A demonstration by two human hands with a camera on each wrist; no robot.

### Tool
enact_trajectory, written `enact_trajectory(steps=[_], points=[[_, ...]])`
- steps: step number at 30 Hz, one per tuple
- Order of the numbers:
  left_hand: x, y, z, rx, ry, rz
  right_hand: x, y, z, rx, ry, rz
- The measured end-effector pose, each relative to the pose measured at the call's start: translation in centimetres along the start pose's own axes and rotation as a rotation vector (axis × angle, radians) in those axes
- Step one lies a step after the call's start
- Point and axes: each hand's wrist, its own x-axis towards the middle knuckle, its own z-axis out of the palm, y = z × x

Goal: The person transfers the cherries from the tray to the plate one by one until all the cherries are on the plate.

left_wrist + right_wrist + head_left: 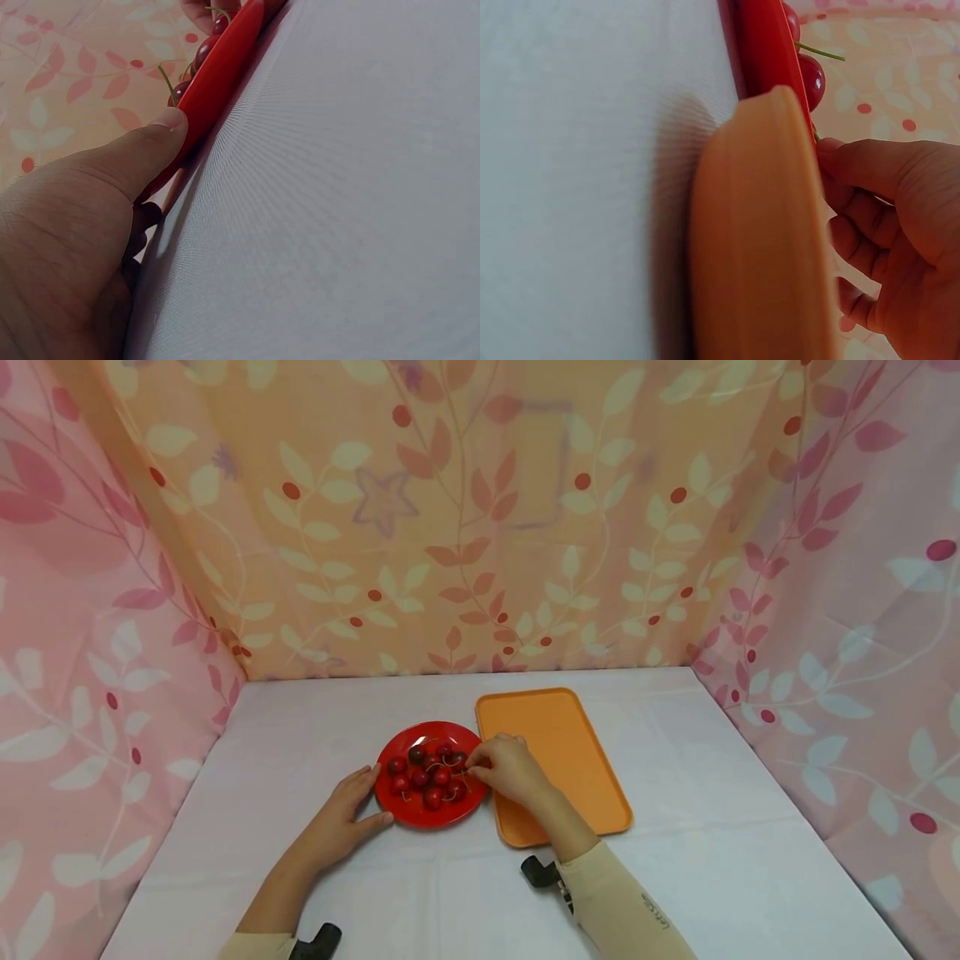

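Note:
Several dark red cherries point(420, 777) with thin stems lie on a round red plate point(431, 817). My left hand point(342, 823) rests at the plate's left edge, its thumb and outstretched fingers touching the rim at two spots. The left wrist view shows that thumb point(169, 124) against the rim, while the other fingers are mostly hidden. Over the plate's right edge, my right hand point(516, 772) pinches a cherry stem between thumb and forefinger. Only a short green bit of it shows by the thumb point(855, 161) in the right wrist view.
An orange rectangular tray point(570, 752) lies right of the plate, close against it, partly under my right hand and wrist. Both sit on a white-covered table point(300, 718). Floral cloth point(465, 527) hangs behind and at both sides.

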Motion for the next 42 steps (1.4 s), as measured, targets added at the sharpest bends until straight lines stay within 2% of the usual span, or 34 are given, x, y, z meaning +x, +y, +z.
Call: enact_trajectory(steps=[8,18,27,36,42], points=[[0.0,-0.2,-0.1,0.020,0.001,0.012,0.0,0.1,-0.1,0.029,-0.011,0.004],[-0.1,-0.3,0.3,0.010,-0.004,-0.005,-0.1,0.3,-0.1,0.045,-0.009,0.028],[-0.1,-0.2,0.2,0.003,0.035,0.052,0.0,0.2,-0.7,0.016,-0.002,-0.037],[0.0,-0.1,0.1,-0.020,0.027,0.035,0.0,0.2,-1.6,-0.035,0.029,-0.071],[-0.4,0.2,-0.3,-0.018,0.059,0.025,-0.1,0.3,-2.5,-0.070,0.025,-0.090]])
